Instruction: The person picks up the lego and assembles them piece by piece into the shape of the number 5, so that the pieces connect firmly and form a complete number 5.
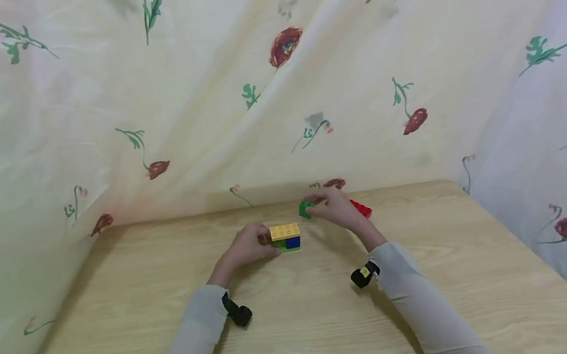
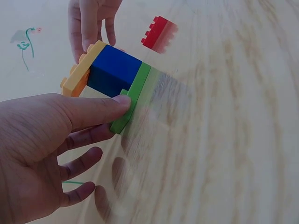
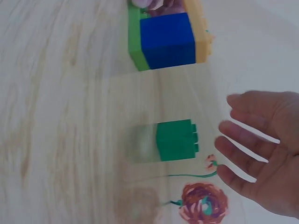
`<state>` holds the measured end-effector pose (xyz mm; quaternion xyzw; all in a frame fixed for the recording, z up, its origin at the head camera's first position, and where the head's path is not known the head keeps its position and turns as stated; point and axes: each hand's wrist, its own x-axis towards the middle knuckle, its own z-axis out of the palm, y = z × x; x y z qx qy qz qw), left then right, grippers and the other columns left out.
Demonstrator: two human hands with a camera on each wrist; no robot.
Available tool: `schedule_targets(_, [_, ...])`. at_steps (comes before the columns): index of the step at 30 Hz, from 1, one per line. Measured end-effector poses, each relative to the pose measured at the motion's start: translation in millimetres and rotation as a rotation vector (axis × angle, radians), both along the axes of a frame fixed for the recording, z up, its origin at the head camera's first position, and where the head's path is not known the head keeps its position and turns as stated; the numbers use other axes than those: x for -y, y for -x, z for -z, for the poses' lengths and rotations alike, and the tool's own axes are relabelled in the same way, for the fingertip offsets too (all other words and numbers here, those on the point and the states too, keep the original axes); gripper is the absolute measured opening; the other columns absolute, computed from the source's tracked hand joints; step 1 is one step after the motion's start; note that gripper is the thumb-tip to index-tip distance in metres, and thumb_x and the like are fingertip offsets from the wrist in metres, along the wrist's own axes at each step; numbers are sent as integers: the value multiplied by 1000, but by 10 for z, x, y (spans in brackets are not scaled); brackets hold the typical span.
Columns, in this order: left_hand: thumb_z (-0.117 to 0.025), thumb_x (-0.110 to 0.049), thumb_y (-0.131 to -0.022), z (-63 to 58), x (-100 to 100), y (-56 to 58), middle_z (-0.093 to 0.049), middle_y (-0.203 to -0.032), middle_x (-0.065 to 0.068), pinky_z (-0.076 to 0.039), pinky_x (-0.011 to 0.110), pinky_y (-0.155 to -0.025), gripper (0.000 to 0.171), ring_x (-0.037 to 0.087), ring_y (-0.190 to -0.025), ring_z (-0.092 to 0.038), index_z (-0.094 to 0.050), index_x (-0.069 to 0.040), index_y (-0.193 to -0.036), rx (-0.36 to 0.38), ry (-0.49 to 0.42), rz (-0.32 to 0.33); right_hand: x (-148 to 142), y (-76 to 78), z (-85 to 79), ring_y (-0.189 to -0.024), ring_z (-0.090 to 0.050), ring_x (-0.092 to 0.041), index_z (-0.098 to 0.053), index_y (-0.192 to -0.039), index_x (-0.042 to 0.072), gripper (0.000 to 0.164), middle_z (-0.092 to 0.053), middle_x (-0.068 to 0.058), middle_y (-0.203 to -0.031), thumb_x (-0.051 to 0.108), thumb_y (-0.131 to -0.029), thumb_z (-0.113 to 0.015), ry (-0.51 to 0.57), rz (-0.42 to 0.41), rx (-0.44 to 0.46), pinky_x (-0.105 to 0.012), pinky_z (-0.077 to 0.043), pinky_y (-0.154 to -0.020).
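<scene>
My left hand (image 1: 251, 244) pinches a small stack of toy building bricks by one end. The stack has a yellow brick (image 1: 284, 231) on top, a blue brick (image 2: 114, 69) in the middle and a light green plate (image 2: 133, 98) at the bottom. The left thumb lies against the green plate; part of the index finger is hidden behind the stack. To the right, my right hand (image 3: 266, 144) is beside a green brick (image 3: 176, 140), fingers loosely extended and apart from it. That brick stands on the table, its studs facing the hand in the right wrist view.
A red brick (image 1: 361, 208) lies on the wooden table (image 1: 303, 319), just right of the right hand. Behind the bricks, a flowered cloth (image 1: 199, 122) hangs along the table's back edge, and it also hangs at the left and right sides.
</scene>
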<state>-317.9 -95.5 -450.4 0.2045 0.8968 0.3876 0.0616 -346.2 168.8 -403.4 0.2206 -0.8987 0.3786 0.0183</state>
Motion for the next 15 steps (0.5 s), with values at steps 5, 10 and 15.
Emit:
schedule_targets(5, [-87,-17,-82,53,19,7,-66,-105,2,-49,33,-84,20,17,-96,-59,-76,-8,-96,-5,-2,0,8,73,97,-120,-60,-38,-64,-133,-1,41,-64,-19,-136,13,-95,-70,21,79,8,-52,-52,-97])
schedule_targets(10, [-86,-17,-82,83,26,19,-66,-106,1,-49,32,-84,21,16,-97,-59,-77,-8,-98,-8,-2,9,-3,157,150,-117,-60,-39,-62,-136,-2,46,-64,-22,-134,10,-93,-73,11,102,51,-50,-52,-96])
schedule_targets(15, [-86,-17,-83,72,14,22,-66,-107,2,-50,32,-84,21,16,-97,-60,-77,-7,-99,-21,-16,13,-28,236,184,-114,-63,-40,-56,-140,-6,53,-63,-26,-134,8,-92,-74,24,97,78,-50,-53,-97])
